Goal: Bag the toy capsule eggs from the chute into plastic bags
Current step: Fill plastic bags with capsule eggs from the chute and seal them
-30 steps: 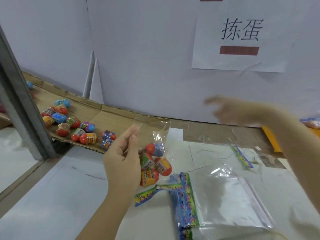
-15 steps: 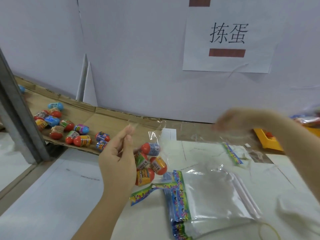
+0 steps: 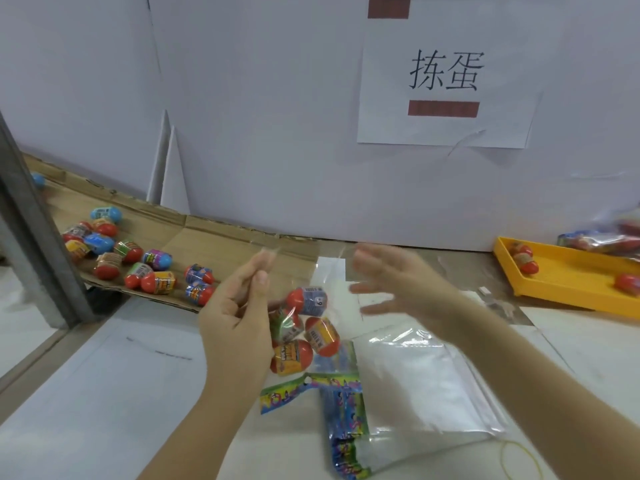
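Left hand (image 3: 235, 323) pinches one top corner of the clear bag (image 3: 332, 282), several eggs (image 3: 304, 327) sagging inside above the desk (image 3: 104, 393), right hand (image 3: 391, 278) spread open beside its mouth; so held, the bag may tilt and spill them.

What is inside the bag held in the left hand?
Four eggs show in the bag; the left hand covers its left side, so any more there are hidden.

Colourful eggs (image 3: 157, 259) dot the cardboard chute (image 3: 221, 247); four sit inside a clear bag (image 3: 334, 285).
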A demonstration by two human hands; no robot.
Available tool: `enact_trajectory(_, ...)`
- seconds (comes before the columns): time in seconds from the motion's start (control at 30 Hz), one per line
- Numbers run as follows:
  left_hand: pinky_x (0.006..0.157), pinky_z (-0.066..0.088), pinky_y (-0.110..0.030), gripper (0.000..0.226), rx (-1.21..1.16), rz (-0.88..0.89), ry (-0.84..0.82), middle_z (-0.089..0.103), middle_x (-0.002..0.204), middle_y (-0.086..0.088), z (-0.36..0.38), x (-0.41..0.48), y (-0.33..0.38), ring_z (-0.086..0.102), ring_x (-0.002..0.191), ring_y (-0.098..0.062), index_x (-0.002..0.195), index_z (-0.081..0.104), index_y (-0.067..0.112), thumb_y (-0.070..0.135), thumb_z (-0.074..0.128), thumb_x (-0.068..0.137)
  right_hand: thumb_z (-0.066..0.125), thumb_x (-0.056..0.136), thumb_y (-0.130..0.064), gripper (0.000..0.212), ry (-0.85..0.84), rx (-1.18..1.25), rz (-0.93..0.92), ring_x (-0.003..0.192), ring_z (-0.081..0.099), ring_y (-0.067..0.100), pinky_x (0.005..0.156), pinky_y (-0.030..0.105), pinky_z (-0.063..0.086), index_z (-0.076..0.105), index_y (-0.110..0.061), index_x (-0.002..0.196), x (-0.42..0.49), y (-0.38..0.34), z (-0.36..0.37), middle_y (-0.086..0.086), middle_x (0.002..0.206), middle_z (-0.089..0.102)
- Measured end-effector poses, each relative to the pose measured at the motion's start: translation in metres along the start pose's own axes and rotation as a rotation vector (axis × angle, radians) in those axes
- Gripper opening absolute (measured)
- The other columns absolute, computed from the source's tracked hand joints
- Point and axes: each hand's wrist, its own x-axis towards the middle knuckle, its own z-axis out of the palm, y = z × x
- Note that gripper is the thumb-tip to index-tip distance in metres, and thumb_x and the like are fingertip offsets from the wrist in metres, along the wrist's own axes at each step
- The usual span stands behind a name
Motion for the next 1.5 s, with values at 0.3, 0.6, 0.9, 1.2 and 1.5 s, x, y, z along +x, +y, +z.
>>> enact_trajectory(0.3, 0.061, 0.058, -0.026, 0.049, -0.34, -0.351, -0.091, 0.076, 0.097, -0.002, 0.006, -0.004, 0.01, 0.074, 0.084, -0.017, 0.119, 0.066, 0.016, 0.032, 0.067, 0.073, 0.075, 0.062, -0.032, 0.021, 0.047, 0.347, -0.077, 0.061, 0.066, 0.01, 0.052, 0.02, 0.051, 0.077, -0.023, 0.081, -0.014, 0.003, 0.038, 0.003, 0.076, 0.073)
enact_trajectory(0.6, 0.055, 0.057, -0.026, 0.02, -0.397, -0.411, -0.055, 0.077, 0.087, -0.006, 0.01, -0.006, 0.018, 0.074, 0.074, -0.017, 0.084, 0.08, 0.022, 0.019, 0.063, 0.074, 0.074, 0.062, -0.024, 0.014, 0.093, 0.411, -0.1, 0.068, 0.067, 0.009, 0.055, 0.022, 0.052, 0.078, -0.022, 0.076, -0.015, 0.0, 0.031, 0.001, 0.078, 0.073)
enact_trajectory(0.9, 0.053, 0.056, -0.02, 0.023, -0.511, -0.306, -0.226, 0.077, 0.087, 0.0, 0.007, -0.002, 0.034, 0.072, 0.07, -0.009, 0.069, 0.078, 0.022, 0.012, 0.058, 0.073, 0.072, 0.063, -0.017, 0.014, -0.03, 0.503, -0.272, 0.066, 0.066, 0.014, 0.053, 0.022, 0.051, 0.077, -0.022, 0.076, -0.015, -0.003, 0.014, -0.001, 0.075, 0.07)
enact_trajectory(1.2, 0.058, 0.05, -0.02, 0.027, -0.463, -0.302, -0.421, 0.075, 0.106, -0.007, -0.003, 0.005, 0.037, 0.069, 0.086, -0.015, 0.054, 0.063, 0.021, 0.012, 0.049, 0.074, 0.065, 0.081, 0.0, 0.022, -0.243, 0.512, -0.347, 0.076, 0.068, 0.014, 0.061, 0.027, 0.056, 0.074, -0.015, 0.068, -0.016, -0.007, -0.005, 0.0, 0.08, 0.065)
enact_trajectory(1.5, 0.054, 0.049, -0.021, 0.031, -0.494, -0.274, -0.416, 0.075, 0.098, -0.011, -0.002, 0.004, 0.03, 0.069, 0.075, -0.014, 0.047, 0.05, 0.021, 0.005, 0.048, 0.073, 0.068, 0.077, 0.0, 0.016, -0.345, 0.517, -0.325, 0.077, 0.067, 0.016, 0.061, 0.028, 0.057, 0.069, -0.009, 0.063, -0.015, -0.009, -0.006, 0.005, 0.089, 0.066)
